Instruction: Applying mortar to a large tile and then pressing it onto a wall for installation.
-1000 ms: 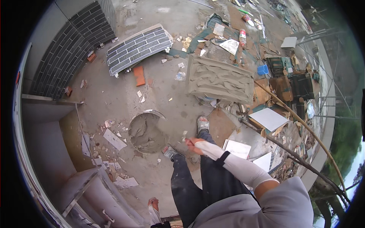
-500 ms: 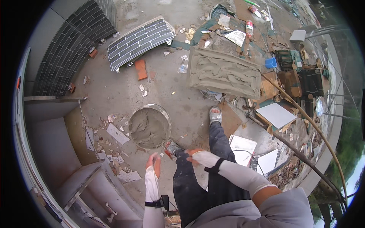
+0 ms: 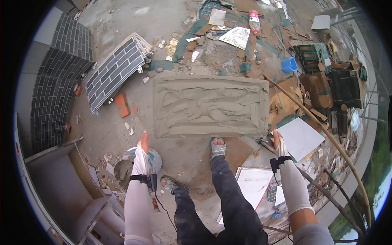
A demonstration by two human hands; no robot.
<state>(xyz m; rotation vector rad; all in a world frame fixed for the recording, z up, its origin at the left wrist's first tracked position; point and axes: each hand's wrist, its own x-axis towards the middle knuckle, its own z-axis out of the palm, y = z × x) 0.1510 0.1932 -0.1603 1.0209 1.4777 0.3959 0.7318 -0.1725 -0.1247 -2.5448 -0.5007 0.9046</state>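
Note:
My left hand [image 3: 143, 140] is open at the lower left of a rectangular slab [image 3: 210, 104] covered in grey mortar with ridged, uneven swirls. My right hand [image 3: 277, 139] is at its lower right, fingers extended, beside a square white tile [image 3: 298, 139]. Neither hand holds anything. Both forearms wear pale sleeves and black straps with wired devices. A pail with blue and white marks [image 3: 153, 162] and a mound of wet mortar [image 3: 124, 171] are partly hidden behind my left forearm. My sandalled feet stand just below the slab.
Stacked brick-patterned tiles [image 3: 114, 69] lie upper left, near an orange brick [image 3: 122, 105] and a tiled wall [image 3: 57, 81]. A blue container [image 3: 289, 65], torn cardboard [image 3: 320, 92], debris and a long pole [image 3: 314, 118] fill the right. A low cabinet [image 3: 61, 175] stands at lower left.
My view has turned toward the slab, now central. Both hands have moved apart and forward to either side near its lower corners; my left hand rose from low by my legs.

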